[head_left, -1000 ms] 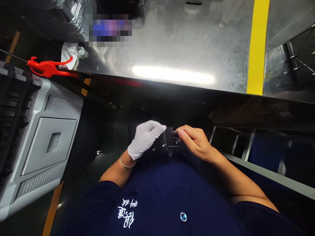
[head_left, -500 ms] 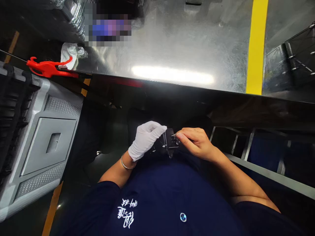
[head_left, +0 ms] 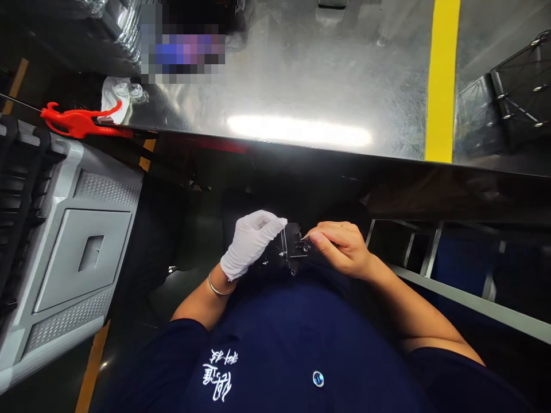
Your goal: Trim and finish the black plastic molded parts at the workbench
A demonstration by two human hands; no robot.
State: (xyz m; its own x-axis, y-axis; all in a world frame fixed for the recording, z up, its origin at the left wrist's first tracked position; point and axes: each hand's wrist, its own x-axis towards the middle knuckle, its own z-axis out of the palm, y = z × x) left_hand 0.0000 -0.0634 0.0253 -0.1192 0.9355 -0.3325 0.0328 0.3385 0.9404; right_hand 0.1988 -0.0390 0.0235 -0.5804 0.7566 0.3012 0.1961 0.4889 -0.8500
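My left hand (head_left: 253, 238), in a white glove, is closed at the upper edge of a small black part (head_left: 293, 241) with thin bright metal edges and small round fittings. The part sits close in front of my body, below the table edge. My bare right hand (head_left: 342, 246) pinches a thin, pointed metal tool (head_left: 305, 236) between thumb and forefinger. Its tip reaches the right side of the black part, near a round fitting. Most of the tool is hidden in my fingers, so its exact kind cannot be made out.
A shiny metal table (head_left: 322, 80) with a yellow strip (head_left: 442, 86) lies ahead. A red air blow gun (head_left: 77, 121) and a white cloth (head_left: 115, 100) are at its left edge. Grey crates (head_left: 81, 258) stand left; a metal frame (head_left: 473, 301) is on the right. Black racks (head_left: 516, 92) stand far right.
The whole view has shifted slightly, so things sit a little further left. The black part has moved a little left from my right hand; both hands keep their grips.
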